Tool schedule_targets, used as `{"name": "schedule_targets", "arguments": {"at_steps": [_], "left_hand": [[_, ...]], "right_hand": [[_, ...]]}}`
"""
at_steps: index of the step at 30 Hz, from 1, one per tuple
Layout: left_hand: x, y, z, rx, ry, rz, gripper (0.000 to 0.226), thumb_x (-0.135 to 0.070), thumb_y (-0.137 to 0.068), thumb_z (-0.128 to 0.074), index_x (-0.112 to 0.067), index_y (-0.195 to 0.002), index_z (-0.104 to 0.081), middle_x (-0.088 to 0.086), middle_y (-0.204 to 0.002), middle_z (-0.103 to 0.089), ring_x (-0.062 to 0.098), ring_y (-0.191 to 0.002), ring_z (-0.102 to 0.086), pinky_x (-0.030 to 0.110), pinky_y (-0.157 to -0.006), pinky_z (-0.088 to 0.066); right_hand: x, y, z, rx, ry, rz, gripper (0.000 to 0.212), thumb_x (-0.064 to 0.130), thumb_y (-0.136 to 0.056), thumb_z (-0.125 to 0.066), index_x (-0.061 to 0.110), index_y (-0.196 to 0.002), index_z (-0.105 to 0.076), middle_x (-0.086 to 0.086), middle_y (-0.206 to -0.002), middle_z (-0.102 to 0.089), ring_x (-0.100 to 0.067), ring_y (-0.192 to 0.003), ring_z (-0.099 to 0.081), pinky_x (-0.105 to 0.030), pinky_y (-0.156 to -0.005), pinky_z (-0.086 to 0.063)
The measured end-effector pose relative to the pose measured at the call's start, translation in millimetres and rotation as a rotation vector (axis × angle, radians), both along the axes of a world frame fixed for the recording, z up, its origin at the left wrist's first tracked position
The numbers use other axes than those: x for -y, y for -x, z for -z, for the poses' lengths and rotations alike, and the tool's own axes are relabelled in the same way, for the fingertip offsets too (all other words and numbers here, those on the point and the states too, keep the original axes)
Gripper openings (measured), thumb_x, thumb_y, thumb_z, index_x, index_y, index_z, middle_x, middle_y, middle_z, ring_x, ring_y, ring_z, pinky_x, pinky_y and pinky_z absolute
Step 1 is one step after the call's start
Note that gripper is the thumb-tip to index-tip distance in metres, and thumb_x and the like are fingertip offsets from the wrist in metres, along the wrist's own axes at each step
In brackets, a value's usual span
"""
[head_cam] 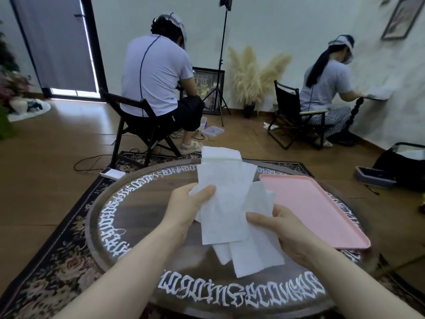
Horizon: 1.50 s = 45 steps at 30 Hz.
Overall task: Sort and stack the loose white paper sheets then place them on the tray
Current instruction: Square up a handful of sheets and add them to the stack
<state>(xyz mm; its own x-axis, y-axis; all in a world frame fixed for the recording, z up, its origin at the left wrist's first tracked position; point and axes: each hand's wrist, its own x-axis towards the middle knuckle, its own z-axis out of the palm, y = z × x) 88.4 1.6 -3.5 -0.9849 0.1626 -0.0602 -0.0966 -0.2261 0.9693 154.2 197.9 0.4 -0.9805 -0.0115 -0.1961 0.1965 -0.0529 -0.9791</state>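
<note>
Several white paper sheets (224, 203) hang fanned and overlapping above the round dark table (138, 203). My left hand (186, 206) grips their left edge, thumb on top. My right hand (285, 229) pinches the lower right edge, thumb laid over a sheet. The top of the bundle stands up tall and the lower sheets droop toward the table. A pink tray (317, 208) lies on the right part of the table, with nothing on it, just right of my right hand.
The table has white lettering round its rim and stands on a patterned rug (57, 261). Two seated people work at the back, one on a folding chair (138, 130). A white box (112, 174) lies on the floor at the left, a black bag (400, 166) at the right.
</note>
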Motion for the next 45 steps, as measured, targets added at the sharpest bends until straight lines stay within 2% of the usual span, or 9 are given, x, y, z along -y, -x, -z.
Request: {"name": "schedule_targets", "arguments": {"at_steps": [7, 17, 23, 30, 33, 35, 39, 41, 45], "left_hand": [[8, -6, -3, -0.047, 0.017, -0.099, 0.005, -0.016, -0.09, -0.068, -0.013, -0.091, -0.072, 0.003, -0.088, -0.077, 0.017, -0.076, -0.071, 0.031, -0.069, -0.055], [15, -4, -11, -0.102, 0.08, -0.05, 0.019, -0.001, -0.091, -0.063, -0.012, -0.104, -0.072, 0.004, -0.099, -0.077, 0.019, -0.085, -0.072, 0.035, -0.079, -0.057], [11, -2, -12, -0.1, 0.107, -0.02, 0.012, -0.005, -0.091, -0.065, -0.012, -0.087, -0.074, 0.0, -0.08, -0.076, 0.012, -0.068, -0.07, 0.023, -0.062, -0.056], [13, 4, -14, -0.034, 0.107, -0.261, 0.015, -0.011, -0.096, -0.06, -0.013, -0.084, -0.068, 0.013, -0.097, -0.074, 0.025, -0.085, -0.067, 0.044, -0.082, -0.055], [23, 12, -14, -0.034, 0.069, -0.412, 0.016, -0.011, -0.098, -0.056, -0.014, -0.084, -0.064, 0.004, -0.089, -0.07, 0.019, -0.078, -0.065, 0.033, -0.07, -0.053], [30, 16, -12, -0.008, 0.046, -0.524, 0.012, -0.01, -0.098, -0.054, -0.012, -0.093, -0.065, -0.002, -0.086, -0.067, 0.012, -0.072, -0.062, 0.026, -0.06, -0.05], [28, 17, -1, 0.12, 0.028, -0.636, 0.022, -0.005, -0.098, -0.045, -0.011, -0.108, -0.064, 0.004, -0.095, -0.065, 0.02, -0.08, -0.061, 0.033, -0.073, -0.053], [15, 11, 4, 0.192, 0.025, -0.536, 0.027, 0.001, -0.097, -0.042, -0.01, -0.11, -0.063, 0.007, -0.095, -0.066, 0.026, -0.084, -0.062, 0.04, -0.08, -0.054], [-11, -4, 8, 0.255, 0.002, -0.291, 0.033, 0.007, -0.094, -0.038, -0.013, -0.085, -0.064, 0.003, -0.078, -0.067, 0.02, -0.068, -0.062, 0.028, -0.062, -0.05]], "right_hand": [[5, -3, 3, 0.024, -0.07, 0.007, 0.018, 0.02, -0.086, -0.07, 0.007, -0.099, -0.07, -0.008, -0.093, -0.077, -0.023, -0.08, -0.075, -0.027, -0.06, -0.058], [7, 2, -1, 0.071, -0.034, -0.029, 0.045, 0.026, -0.064, -0.078, 0.009, -0.104, -0.065, -0.009, -0.087, -0.077, -0.025, -0.069, -0.075, -0.029, -0.052, -0.057], [5, 0, 0, 0.1, -0.075, -0.045, 0.052, 0.028, -0.062, -0.078, 0.006, -0.107, -0.066, -0.013, -0.092, -0.077, -0.027, -0.074, -0.075, -0.032, -0.056, -0.059], [0, 1, 3, 0.097, -0.095, 0.047, 0.022, 0.017, -0.088, -0.07, 0.004, -0.106, -0.067, -0.009, -0.086, -0.077, -0.024, -0.07, -0.074, -0.032, -0.056, -0.057], [-6, 3, 5, 0.017, -0.111, 0.209, 0.021, 0.018, -0.089, -0.07, 0.006, -0.105, -0.069, -0.008, -0.088, -0.078, -0.027, -0.077, -0.074, -0.038, -0.068, -0.059], [-11, 5, 5, -0.056, -0.044, 0.309, 0.02, 0.017, -0.09, -0.068, 0.006, -0.107, -0.068, -0.009, -0.094, -0.077, -0.029, -0.081, -0.074, -0.039, -0.07, -0.059], [-12, 9, -2, -0.216, 0.174, 0.339, 0.032, 0.019, -0.081, -0.068, 0.012, -0.112, -0.066, -0.004, -0.104, -0.076, -0.022, -0.09, -0.073, -0.034, -0.07, -0.059], [-8, 11, -3, -0.242, 0.279, 0.302, 0.037, 0.019, -0.076, -0.068, 0.012, -0.112, -0.067, -0.005, -0.107, -0.076, -0.021, -0.093, -0.073, -0.033, -0.072, -0.06], [2, 11, -1, -0.247, 0.397, 0.207, 0.038, 0.016, -0.076, -0.066, 0.011, -0.114, -0.067, -0.007, -0.109, -0.075, -0.02, -0.092, -0.073, -0.03, -0.067, -0.059]]}}
